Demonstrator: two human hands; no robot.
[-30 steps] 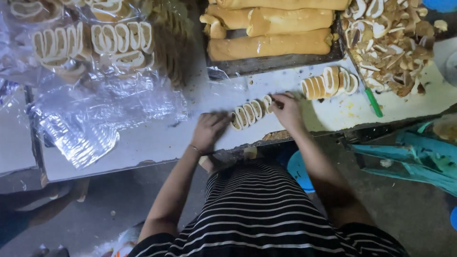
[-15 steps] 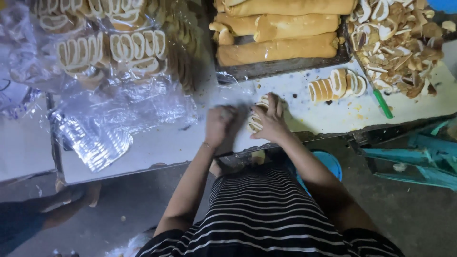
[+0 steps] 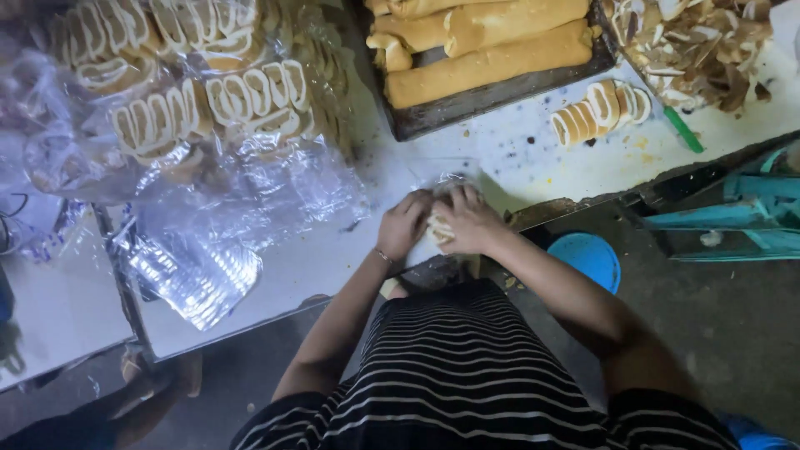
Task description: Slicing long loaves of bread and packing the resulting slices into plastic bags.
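Looking down from the head camera, both hands meet at the near edge of the white table (image 3: 275, 275). The left hand (image 3: 404, 225) and the right hand (image 3: 471, 221) are pressed together around a small bundle of sliced roll cake (image 3: 437, 229), of which only a pale part shows between the fingers; a thin clear plastic wrap (image 3: 450, 179) lies just above them. Further on the table, another row of cake slices (image 3: 596, 112) lies loose beside a green-handled knife (image 3: 683, 129). A dark tray (image 3: 492, 96) holds long uncut rolls (image 3: 492, 62). At the left, wrapped packs of slices (image 3: 192, 108) are piled up. A blue stool (image 3: 587, 258) stands below the right forearm.
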